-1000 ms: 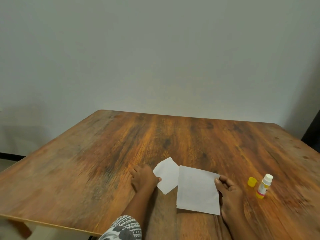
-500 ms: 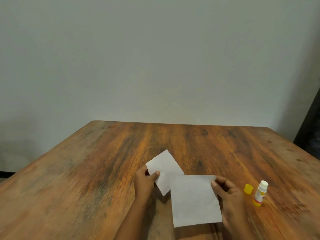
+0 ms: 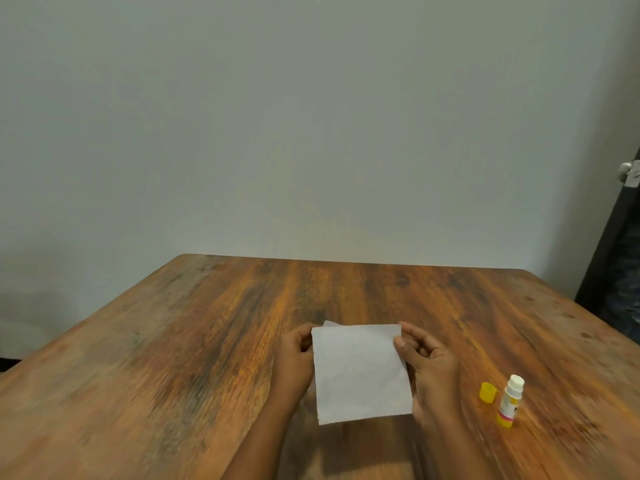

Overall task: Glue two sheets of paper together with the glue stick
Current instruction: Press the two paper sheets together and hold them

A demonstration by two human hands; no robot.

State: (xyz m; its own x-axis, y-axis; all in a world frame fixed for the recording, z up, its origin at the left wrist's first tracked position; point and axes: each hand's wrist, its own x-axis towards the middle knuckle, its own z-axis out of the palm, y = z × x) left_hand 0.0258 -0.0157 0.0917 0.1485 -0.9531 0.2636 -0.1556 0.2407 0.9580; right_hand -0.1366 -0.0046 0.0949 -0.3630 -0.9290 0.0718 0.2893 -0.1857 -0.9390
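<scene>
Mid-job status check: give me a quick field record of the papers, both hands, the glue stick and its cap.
paper sheets: stacked and held between both hands; only a corner of the lower one shows at the far edge
left hand: holds the stack's left edge
right hand: pinches the right edge near the far corner
glue stick: upright on the table, uncapped, right of the hands
yellow cap: on the table, just left of the glue stick

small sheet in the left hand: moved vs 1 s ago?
Yes. The small sheet went right, toward the glue stick, and is now behind the big sheet. Only a corner of it shows above the big sheet's top edge.
</scene>
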